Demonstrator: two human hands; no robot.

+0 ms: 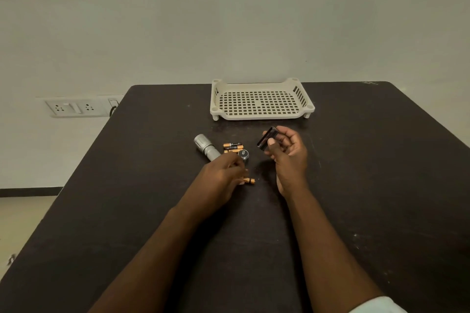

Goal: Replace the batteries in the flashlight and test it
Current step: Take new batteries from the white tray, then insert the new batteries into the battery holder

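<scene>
A silver flashlight body (pixel 205 147) lies on the dark table (pixel 368 185), its rear end hidden under my left hand. Its silver tail cap (pixel 243 154) stands beside it, off the body. Several gold-and-black batteries (pixel 232 146) lie together just behind the cap. My left hand (pixel 223 175) rests low on the table with its fingertips closed on another battery (pixel 248 180), whose gold end sticks out to the right. My right hand (pixel 287 152) is raised a little and pinches a black battery holder (pixel 266 138) between thumb and fingers.
A cream perforated plastic tray (pixel 262 114) stands at the back of the table, beyond the hands. The table's left edge runs diagonally near a wall socket plate (pixel 73 107). A pale wall stands behind the table.
</scene>
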